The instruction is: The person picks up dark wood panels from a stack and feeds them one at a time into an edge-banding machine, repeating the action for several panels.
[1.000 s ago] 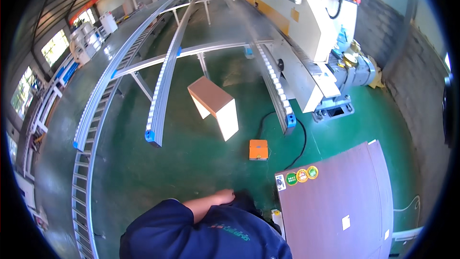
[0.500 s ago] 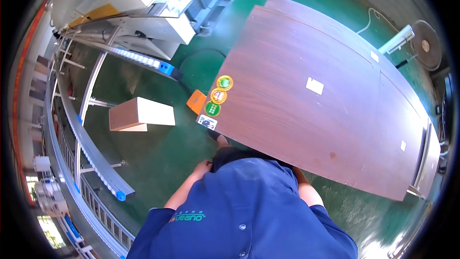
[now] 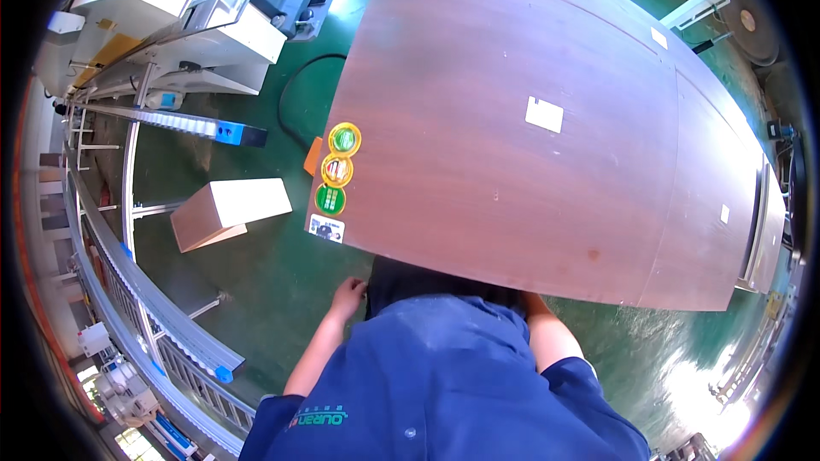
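My left hand hangs low beside my dark trousers. Its fingers are loosely curled in, and nothing shows in them. My right forearm reaches forward to the near edge of a large brown wood-grain panel; that edge hides the fingers of my right hand. The panel lies flat in front of me, with round green and gold stickers at its left corner. A white paper label is on its middle.
On the green floor to the left stands a pale angled box. Metal roller rails curve along the left side. Grey-white machinery is at the far left, with a black cable near it. A round fan is at the far right.
The panel now sits farther left and higher in view, covering my foot. My left hand has swung slightly away from my body. The rails and machinery have shifted left in view.
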Tool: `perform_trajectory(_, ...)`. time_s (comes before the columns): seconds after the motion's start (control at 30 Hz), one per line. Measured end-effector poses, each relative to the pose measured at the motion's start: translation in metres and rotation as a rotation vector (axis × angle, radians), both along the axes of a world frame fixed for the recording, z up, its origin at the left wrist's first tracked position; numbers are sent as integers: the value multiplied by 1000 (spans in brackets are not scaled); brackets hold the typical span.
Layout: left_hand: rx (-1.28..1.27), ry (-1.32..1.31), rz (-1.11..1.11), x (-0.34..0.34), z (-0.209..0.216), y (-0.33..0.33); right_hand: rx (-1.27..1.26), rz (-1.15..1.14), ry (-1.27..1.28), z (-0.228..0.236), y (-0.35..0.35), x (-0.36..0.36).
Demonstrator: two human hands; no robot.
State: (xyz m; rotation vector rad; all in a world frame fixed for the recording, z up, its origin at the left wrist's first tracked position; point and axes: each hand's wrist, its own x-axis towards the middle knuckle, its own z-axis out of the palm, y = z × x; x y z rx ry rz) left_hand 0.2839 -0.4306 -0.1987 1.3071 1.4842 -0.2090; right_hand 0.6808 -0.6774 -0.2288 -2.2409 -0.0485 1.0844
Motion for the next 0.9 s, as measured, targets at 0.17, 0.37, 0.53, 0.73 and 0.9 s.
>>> perform_trajectory(0.17, 51, 55, -85, -7, -1, -17, -18, -10, 14, 1, -4, 2)
perform_trajectory(0.37, 30, 57, 10, 6, 9, 2, 22, 11, 24, 28, 8, 4)
perform_trajectory(0.53, 12, -67, 136, 5, 2, 11, 65, 272, 192, 160, 25, -10)
perform_trajectory(0.73, 177, 47, -160, 31, 36, 9, 499, 1053, 502, 330, 111, 67)
perform_trajectory(0.9, 128, -46, -14, 8, 5, 12, 770, 486, -208, 334, 192, 127)
